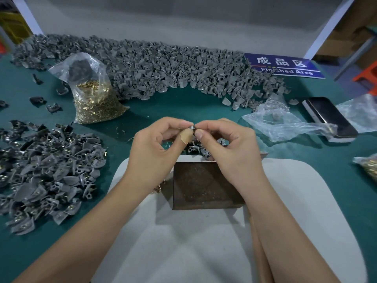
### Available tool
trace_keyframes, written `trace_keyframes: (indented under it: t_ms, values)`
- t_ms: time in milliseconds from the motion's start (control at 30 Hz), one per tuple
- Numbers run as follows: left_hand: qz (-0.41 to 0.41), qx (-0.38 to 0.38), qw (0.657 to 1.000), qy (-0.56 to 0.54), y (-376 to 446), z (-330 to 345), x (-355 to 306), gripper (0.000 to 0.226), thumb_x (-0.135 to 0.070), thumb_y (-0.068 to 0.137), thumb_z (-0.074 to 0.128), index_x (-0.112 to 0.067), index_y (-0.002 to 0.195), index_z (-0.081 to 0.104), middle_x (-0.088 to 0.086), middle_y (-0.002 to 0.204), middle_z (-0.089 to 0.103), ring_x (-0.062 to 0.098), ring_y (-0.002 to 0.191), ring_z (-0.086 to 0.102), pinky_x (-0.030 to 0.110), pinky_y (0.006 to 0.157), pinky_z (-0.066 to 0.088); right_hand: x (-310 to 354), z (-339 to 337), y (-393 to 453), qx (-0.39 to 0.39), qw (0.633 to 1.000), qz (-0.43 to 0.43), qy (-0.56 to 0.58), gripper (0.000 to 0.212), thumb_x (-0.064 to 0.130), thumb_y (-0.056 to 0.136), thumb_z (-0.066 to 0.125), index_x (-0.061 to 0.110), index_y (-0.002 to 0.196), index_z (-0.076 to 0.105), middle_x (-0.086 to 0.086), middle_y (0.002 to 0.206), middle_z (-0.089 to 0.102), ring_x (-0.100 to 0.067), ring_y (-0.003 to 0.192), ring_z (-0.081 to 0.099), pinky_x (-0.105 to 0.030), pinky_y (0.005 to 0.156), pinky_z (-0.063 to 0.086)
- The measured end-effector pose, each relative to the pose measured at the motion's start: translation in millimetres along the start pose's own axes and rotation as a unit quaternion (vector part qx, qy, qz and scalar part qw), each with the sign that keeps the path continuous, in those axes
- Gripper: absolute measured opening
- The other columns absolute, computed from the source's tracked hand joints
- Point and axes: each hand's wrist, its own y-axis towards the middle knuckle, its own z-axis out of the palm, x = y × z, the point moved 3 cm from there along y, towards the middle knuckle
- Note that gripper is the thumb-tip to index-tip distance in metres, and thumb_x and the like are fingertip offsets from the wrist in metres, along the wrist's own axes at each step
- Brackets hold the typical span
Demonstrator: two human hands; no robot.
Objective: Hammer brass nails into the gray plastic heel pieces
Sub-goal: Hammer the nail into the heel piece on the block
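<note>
— Gray plastic, that small heel piece point(192, 127), pinched between the left hand point(157, 146) and right hand point(226, 144) at mid-frame, above the dark metal block point(204, 184). Whether a nail is in it can't be told.

— Best seat the nail straight in its hole before setting the piece flat on the block.

— And containers?

— Upper left, a clear bag point(95, 94) holds brass nails. At right, a crumpled bag point(275, 119) looks nearly empty. At the right edge, another bag point(367, 166) shows brass.

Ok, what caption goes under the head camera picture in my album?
Both hands pinch a small gray heel piece above a metal block.
</note>
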Motion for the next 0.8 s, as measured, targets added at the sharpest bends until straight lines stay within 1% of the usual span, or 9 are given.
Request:
trace_keyframes:
  t_ms: [100, 200, 267, 367, 467, 533, 633, 700, 800]
  values:
    - [-0.044, 0.000, 0.997, -0.059, -2, 4, 2, 0.009, -0.016, 0.096, 0.071, -0.020, 0.103, 0.071, -0.006, 0.087, 0.079, 0.011, 0.086, 0.076, 0.021, 0.077, 0.058, 5, -4, 1, -0.002, 1.000, -0.015, -0.002, 0.016, 0.015, 0.093, 0.075, 0.024, 0.106, 0.078, 0.014, 0.087, 0.073, -0.010, 0.085, 0.070, -0.018, 0.077, 0.051]
    - [-0.065, 0.016, 0.995, -0.074, -5, 8, 3, 0.007, -0.017, 0.097, 0.069, -0.018, 0.104, 0.070, -0.003, 0.086, 0.079, 0.013, 0.086, 0.077, 0.026, 0.079, 0.060, 3, -12, -1, -0.005, 0.999, 0.017, 0.027, 0.014, 0.023, 0.095, 0.071, 0.031, 0.106, 0.076, 0.015, 0.084, 0.073, -0.005, 0.073, 0.066, -0.022, 0.067, 0.055]
    - [-0.071, 0.042, 0.995, -0.063, -6, 11, 4, 0.006, -0.018, 0.096, 0.070, -0.019, 0.102, 0.069, -0.003, 0.086, 0.079, 0.013, 0.087, 0.077, 0.026, 0.082, 0.060, -2, -23, -5, -0.036, 0.997, 0.051, 0.038, 0.013, 0.026, 0.098, 0.066, 0.032, 0.103, 0.076, 0.012, 0.080, 0.072, -0.004, 0.065, 0.062, -0.023, 0.058, 0.052]
    - [-0.065, 0.083, 0.994, -0.002, -8, 14, 4, 0.006, -0.018, 0.093, 0.074, -0.021, 0.098, 0.071, -0.005, 0.088, 0.079, 0.011, 0.087, 0.075, 0.021, 0.084, 0.057, -11, -45, -16, -0.103, 0.990, 0.078, -0.063, 0.014, 0.025, 0.098, 0.065, 0.031, 0.091, 0.076, 0.017, 0.075, 0.071, -0.002, 0.067, 0.062, -0.020, 0.064, 0.046]
    - [-0.032, 0.129, 0.990, 0.051, -13, 19, 0, 0.005, -0.021, 0.091, 0.076, -0.023, 0.094, 0.072, -0.010, 0.090, 0.076, 0.005, 0.085, 0.071, 0.013, 0.083, 0.050, -18, -63, -38, -0.134, 0.964, 0.133, -0.188, 0.014, 0.031, 0.096, 0.065, 0.033, 0.084, 0.072, 0.019, 0.075, 0.069, -0.006, 0.075, 0.064, -0.029, 0.069, 0.047]
    - [-0.011, 0.153, 0.985, 0.084, -17, 21, -3, 0.005, -0.025, 0.090, 0.076, -0.028, 0.093, 0.073, -0.017, 0.090, 0.074, 0.000, 0.088, 0.068, 0.009, 0.083, 0.045, -21, -72, -53, -0.118, 0.931, 0.201, -0.281, 0.018, 0.043, 0.094, 0.063, 0.033, 0.080, 0.064, 0.016, 0.074, 0.066, -0.017, 0.079, 0.064, -0.033, 0.068, 0.045]
    - [0.004, 0.183, 0.974, 0.135, -19, 23, -4, 0.004, -0.029, 0.089, 0.077, -0.032, 0.090, 0.075, -0.023, 0.093, 0.071, -0.002, 0.093, 0.065, 0.005, 0.081, 0.042, -24, -76, -71, -0.044, 0.867, 0.305, -0.392, 0.048, 0.067, 0.091, 0.055, 0.022, 0.075, 0.059, 0.008, 0.070, 0.062, -0.025, 0.076, 0.058, -0.035, 0.065, 0.044]
    - [0.008, 0.191, 0.971, 0.143, -18, 22, -3, 0.006, -0.027, 0.088, 0.078, -0.032, 0.088, 0.075, -0.021, 0.090, 0.071, -0.002, 0.091, 0.064, 0.006, 0.080, 0.042, -23, -71, -74, 0.001, 0.853, 0.319, -0.412, 0.056, 0.064, 0.092, 0.055, 0.013, 0.069, 0.057, 0.001, 0.065, 0.061, -0.029, 0.073, 0.058, -0.035, 0.063, 0.046]
    - [0.054, 0.197, 0.962, 0.182, -16, 18, -6, 0.004, -0.024, 0.087, 0.079, -0.026, 0.087, 0.076, -0.013, 0.087, 0.069, 0.004, 0.090, 0.063, 0.023, 0.088, 0.049, -21, -65, -69, 0.041, 0.840, 0.327, -0.431, 0.039, 0.047, 0.093, 0.056, 0.012, 0.076, 0.063, -0.002, 0.074, 0.065, -0.032, 0.077, 0.060, -0.033, 0.060, 0.040]
